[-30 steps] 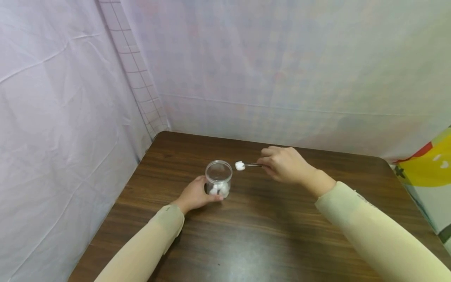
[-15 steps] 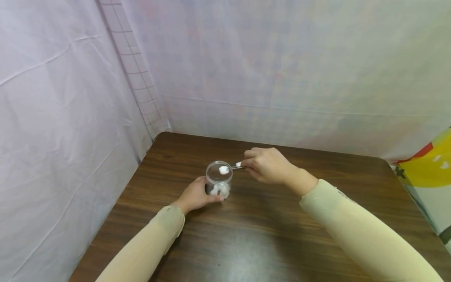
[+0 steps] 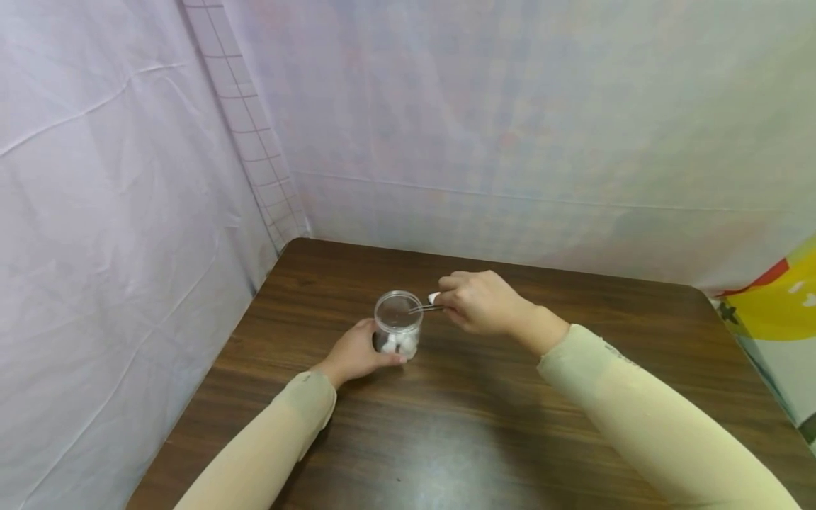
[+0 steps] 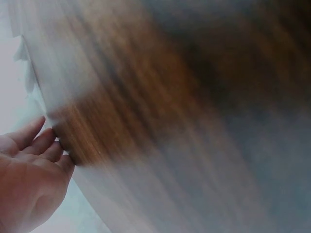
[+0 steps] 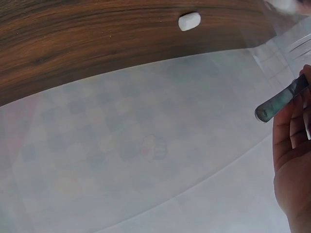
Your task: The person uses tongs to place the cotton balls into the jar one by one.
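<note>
In the head view, a clear round jar (image 3: 398,320) without a lid stands on the table, with white cotton balls (image 3: 399,344) at its bottom. My left hand (image 3: 357,352) holds the jar low on its left side. My right hand (image 3: 478,301) pinches metal tweezers (image 3: 426,308), whose tips point left over the jar's mouth with nothing visible between them. The handle end of the tweezers (image 5: 279,104) shows in the right wrist view. One loose cotton ball (image 5: 189,21) lies on the table, partly hidden behind my right hand in the head view. The left wrist view shows my fingertips but no clear jar.
The dark wooden table (image 3: 446,425) has rounded far corners. A pale cloth (image 3: 510,127) hangs behind it, and a white cloth (image 3: 115,248) hangs along the left. A yellow printed item (image 3: 778,304) is beyond the right edge.
My right hand has moved left, bringing the tweezers to the jar's mouth. The cotton ball in their tips has been let go there. My left hand still holds the jar.
</note>
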Motion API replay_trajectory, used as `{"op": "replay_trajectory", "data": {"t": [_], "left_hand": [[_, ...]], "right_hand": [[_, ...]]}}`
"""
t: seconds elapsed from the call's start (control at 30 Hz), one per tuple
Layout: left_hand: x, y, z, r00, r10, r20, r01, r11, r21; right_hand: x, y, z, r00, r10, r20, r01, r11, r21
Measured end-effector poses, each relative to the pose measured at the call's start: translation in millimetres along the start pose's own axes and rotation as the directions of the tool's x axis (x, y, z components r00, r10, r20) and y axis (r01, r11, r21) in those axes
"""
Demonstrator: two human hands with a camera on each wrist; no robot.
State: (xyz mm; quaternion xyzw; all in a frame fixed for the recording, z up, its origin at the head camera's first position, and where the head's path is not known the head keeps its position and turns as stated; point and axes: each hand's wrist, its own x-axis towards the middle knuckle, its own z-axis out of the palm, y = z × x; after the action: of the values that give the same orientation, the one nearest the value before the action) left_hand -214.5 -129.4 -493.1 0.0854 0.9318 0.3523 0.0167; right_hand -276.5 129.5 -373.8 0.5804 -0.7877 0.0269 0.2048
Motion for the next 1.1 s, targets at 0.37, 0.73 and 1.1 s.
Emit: {"op": "replay_trajectory", "data": {"t": [0.37,0.73,1.1], "left_hand": [[0.0,-0.8,-1.9,1.0,0.001,-0.01,0.0,1.0,0.016],[0.2,-1.1,-4.8,1.0,0.008,-0.018,-0.008,1.0,0.022],[0.9,-0.9,-0.4,1.0,0.003,-0.001,-0.003,0.999,0.032]], "right_hand": [[-3.6,5.9,-3.5,1.0,0.019,0.017,-0.019,1.0,-0.009],[-32.5,32.0,4.9,0.989,0.14,0.056,-0.138,0.99,-0.042],[-48.8,53.6,49.9,0.948,0.268,0.172,-0.271,0.963,-0.006]]}}
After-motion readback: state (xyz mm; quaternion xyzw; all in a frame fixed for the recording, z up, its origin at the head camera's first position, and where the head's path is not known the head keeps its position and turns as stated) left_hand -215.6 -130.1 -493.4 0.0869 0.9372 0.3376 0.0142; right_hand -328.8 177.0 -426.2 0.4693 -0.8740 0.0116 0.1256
